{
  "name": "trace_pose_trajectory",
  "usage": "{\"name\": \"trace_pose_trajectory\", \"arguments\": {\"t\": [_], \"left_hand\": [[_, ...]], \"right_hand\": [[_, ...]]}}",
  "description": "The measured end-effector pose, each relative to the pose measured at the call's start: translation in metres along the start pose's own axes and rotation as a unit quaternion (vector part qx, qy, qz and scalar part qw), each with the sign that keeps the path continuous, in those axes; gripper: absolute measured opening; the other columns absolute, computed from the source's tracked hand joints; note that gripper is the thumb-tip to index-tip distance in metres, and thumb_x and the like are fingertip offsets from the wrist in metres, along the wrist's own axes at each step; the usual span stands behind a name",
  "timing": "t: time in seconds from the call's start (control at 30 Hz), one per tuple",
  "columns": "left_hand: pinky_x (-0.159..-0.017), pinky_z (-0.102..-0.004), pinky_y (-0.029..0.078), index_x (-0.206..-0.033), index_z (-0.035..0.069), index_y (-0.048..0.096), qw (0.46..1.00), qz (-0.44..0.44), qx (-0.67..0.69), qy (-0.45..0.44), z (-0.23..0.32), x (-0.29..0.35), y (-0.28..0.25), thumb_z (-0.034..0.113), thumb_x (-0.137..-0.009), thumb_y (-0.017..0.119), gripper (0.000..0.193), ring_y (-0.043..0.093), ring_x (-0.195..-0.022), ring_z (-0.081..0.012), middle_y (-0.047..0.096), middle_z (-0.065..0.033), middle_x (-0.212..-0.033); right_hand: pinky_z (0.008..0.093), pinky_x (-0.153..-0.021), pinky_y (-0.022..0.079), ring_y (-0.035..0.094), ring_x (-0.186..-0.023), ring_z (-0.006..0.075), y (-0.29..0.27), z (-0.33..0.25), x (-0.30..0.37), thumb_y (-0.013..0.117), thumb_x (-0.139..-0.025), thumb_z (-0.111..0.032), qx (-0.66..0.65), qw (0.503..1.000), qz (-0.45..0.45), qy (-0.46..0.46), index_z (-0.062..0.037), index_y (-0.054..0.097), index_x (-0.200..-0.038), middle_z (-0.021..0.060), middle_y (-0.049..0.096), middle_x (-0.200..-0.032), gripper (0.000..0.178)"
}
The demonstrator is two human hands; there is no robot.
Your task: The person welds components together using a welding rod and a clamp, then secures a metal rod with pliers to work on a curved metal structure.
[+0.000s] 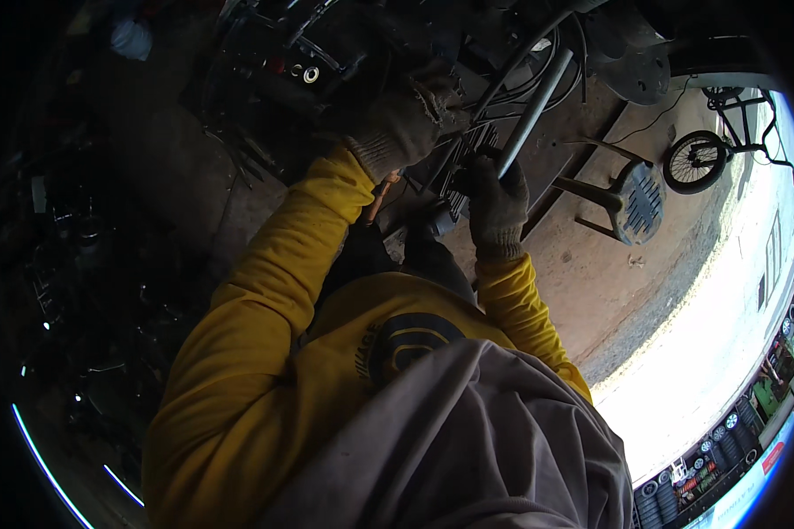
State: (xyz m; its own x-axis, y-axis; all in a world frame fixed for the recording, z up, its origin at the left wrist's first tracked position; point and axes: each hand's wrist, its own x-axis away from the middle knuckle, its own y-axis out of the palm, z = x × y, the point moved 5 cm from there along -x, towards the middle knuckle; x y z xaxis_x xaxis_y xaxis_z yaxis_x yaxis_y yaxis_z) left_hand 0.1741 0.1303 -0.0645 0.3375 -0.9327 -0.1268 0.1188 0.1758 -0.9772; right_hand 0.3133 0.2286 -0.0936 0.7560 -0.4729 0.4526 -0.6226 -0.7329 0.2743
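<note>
**Listener:** Pipe or handle, what is being held?

**Describer:** Grey metal tube (538, 97), long and straight, slanting from upper right down toward the picture's middle. It lies among dark machine parts (326, 62) and cables in the upper centre. The right hand (496, 204), in a dark work glove, has its grip closed around the tube's lower end.

**Listener:** And the other hand?

**Describer:** The left hand (406, 119), in a worn grey knitted glove, reaches up into the dark machinery just left of the tube. Its fingers are curled, but what they press or hold is hidden in shadow, so I cannot tell whether that grip is pinching anything.

**Listener:** What surrounds them?

**Describer:** Both arms wear yellow sleeves (282, 256). An orange-handled tool (381, 192) shows just beside the left wrist. Grey cloth (468, 441) fills the lower middle of the view. To the right, on a bare reddish floor (609, 282), a dark plastic chair (626, 198) lies on its side. Further right stands a small bicycle (715, 145) in bright daylight. The left side is very dark, with cluttered objects too dim to identify.
</note>
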Motion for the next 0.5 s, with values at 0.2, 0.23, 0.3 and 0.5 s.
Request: {"name": "trace_pose_trajectory", "arguments": {"t": [0.2, 0.23, 0.3, 0.5], "left_hand": [[-0.114, -0.0427, 0.040, -0.109, 0.021, 0.075, 0.996, 0.082, 0.021, -0.010, -0.007, 0.002, -0.008, 0.019, -0.089, 0.061, 0.025, 0.054, -0.126, -0.0261, 0.066, -0.0010, -0.115], [-0.114, -0.0427, 0.040, -0.109, 0.021, 0.075, 0.996, 0.084, 0.023, -0.013, -0.007, 0.002, -0.009, 0.019, -0.089, 0.061, 0.025, 0.054, -0.126, -0.0261, 0.066, -0.0010, -0.115], [-0.114, -0.0428, 0.040, -0.108, 0.020, 0.075, 0.992, 0.115, 0.029, -0.046, -0.004, 0.002, -0.018, 0.020, -0.090, 0.060, 0.023, 0.052, -0.128, -0.0275, 0.065, -0.0023, -0.116], [-0.115, -0.0439, 0.039, -0.110, 0.016, 0.073, 0.985, 0.121, 0.015, -0.122, 0.000, 0.001, -0.016, 0.020, -0.090, 0.062, 0.024, 0.048, -0.132, -0.0272, 0.061, -0.0050, -0.129]], "right_hand": [[0.0303, -0.067, 0.059, 0.068, -0.075, 0.0172, 0.012, 0.007, -0.007, 0.057, -0.099, -0.012, 0.006, 0.999, 0.022, -0.023, 0.0043, 0.061, -0.115, 0.0106, 0.068, -0.091, 0.023], [0.0303, -0.067, 0.059, 0.068, -0.075, 0.0172, 0.011, 0.009, -0.009, 0.057, -0.099, -0.012, 0.010, 0.999, 0.020, -0.022, 0.0043, 0.061, -0.115, 0.0106, 0.068, -0.091, 0.023], [0.0304, -0.067, 0.060, 0.067, -0.076, 0.0174, 0.009, 0.009, -0.013, 0.054, -0.100, -0.007, 0.095, 0.991, 0.010, -0.099, 0.0058, 0.060, -0.114, 0.0116, 0.065, -0.093, 0.020], [0.0308, -0.068, 0.063, 0.069, -0.080, 0.0197, 0.008, 0.004, -0.018, 0.051, -0.098, 0.001, 0.119, 0.987, 0.034, -0.102, 0.0086, 0.060, -0.114, 0.0153, 0.059, -0.109, 0.020]]}}
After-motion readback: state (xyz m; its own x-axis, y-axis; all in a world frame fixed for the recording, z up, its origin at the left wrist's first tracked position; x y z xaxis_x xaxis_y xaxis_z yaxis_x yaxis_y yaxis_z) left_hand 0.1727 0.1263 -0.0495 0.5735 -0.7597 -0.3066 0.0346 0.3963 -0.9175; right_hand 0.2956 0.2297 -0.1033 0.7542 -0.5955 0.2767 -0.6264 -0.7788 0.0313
